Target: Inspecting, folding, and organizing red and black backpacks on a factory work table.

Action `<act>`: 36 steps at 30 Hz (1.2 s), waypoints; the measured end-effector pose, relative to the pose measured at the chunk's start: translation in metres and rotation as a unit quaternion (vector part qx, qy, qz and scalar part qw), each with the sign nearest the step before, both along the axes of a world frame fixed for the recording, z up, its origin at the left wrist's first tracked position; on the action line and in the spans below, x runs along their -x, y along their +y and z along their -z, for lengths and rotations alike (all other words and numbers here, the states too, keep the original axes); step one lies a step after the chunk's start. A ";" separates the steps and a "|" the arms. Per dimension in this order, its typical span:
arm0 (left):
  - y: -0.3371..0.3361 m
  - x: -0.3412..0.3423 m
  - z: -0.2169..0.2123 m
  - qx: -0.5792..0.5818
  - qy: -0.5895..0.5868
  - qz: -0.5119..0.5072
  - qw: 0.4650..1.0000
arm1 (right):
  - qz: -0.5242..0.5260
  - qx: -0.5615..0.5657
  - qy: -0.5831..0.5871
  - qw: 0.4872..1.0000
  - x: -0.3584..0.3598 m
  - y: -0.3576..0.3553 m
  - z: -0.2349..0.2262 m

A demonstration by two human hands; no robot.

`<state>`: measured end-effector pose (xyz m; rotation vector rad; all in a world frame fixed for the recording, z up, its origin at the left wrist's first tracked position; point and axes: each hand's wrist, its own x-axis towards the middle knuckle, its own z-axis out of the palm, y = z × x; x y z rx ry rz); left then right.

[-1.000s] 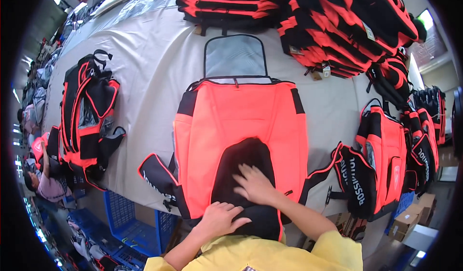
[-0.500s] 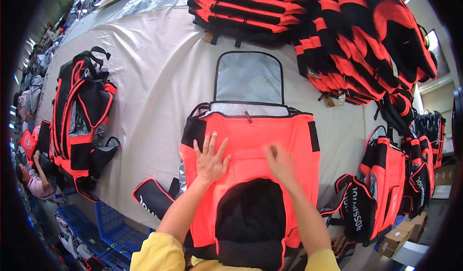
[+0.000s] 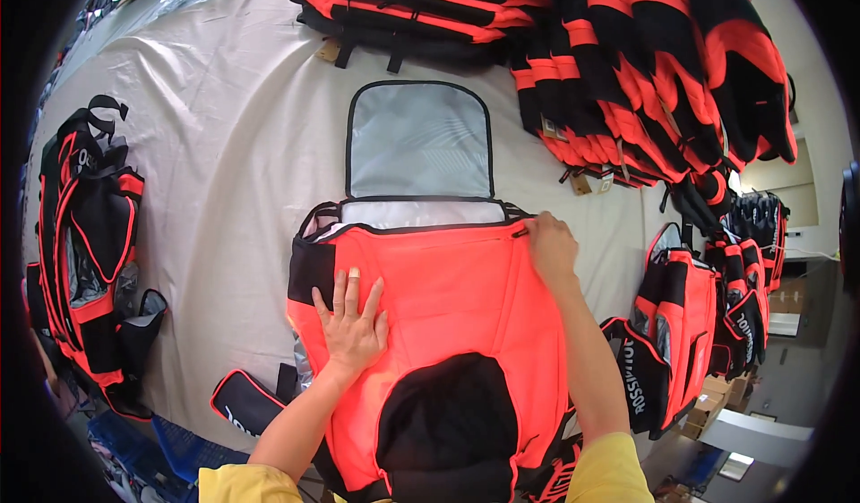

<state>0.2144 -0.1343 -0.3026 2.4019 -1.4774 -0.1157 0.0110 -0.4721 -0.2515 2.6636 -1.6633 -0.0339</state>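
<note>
A large orange and black bag (image 3: 448, 288) lies flat on the cloth-covered table (image 3: 224, 145), its grey-lined lid (image 3: 419, 140) flipped open away from me. My left hand (image 3: 352, 319) rests flat on the orange panel, fingers spread. My right hand (image 3: 551, 245) is at the bag's upper right corner, fingers closed on the zipper pull by the black edge. A black padded patch (image 3: 448, 427) covers the near end of the bag.
Stacks of folded orange and black bags (image 3: 555, 46) fill the far and right side of the table. One similar bag (image 3: 90, 243) lies at the left edge, more hang at the right (image 3: 690, 324). A blue crate (image 3: 170, 449) sits below the table's near edge.
Both hands moved up from the black patch onto the orange panel; the right hand then reached the upper right corner. The view moved closer over the bag.
</note>
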 end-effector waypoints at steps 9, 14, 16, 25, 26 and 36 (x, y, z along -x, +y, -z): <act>-0.065 0.007 -0.027 0.153 0.033 0.145 0.977 | -0.182 -0.104 -0.256 0.944 -0.022 -0.005 -0.007; -0.152 0.026 -0.032 0.134 -0.010 0.175 0.975 | -0.219 -0.166 -0.048 0.960 -0.067 0.004 -0.001; -0.161 0.028 -0.024 0.120 -0.038 0.170 0.977 | -0.191 -0.200 -0.025 0.961 -0.071 -0.001 0.004; -0.143 0.072 -0.020 0.092 0.025 0.193 0.977 | -0.156 -0.128 0.025 0.979 -0.066 -0.001 0.036; -0.132 0.080 -0.027 0.105 0.047 0.179 0.977 | -0.152 -0.150 0.038 0.976 -0.067 -0.006 0.037; -0.116 0.078 -0.029 0.123 0.042 0.161 0.978 | -0.132 -0.193 0.024 0.972 -0.077 -0.003 0.033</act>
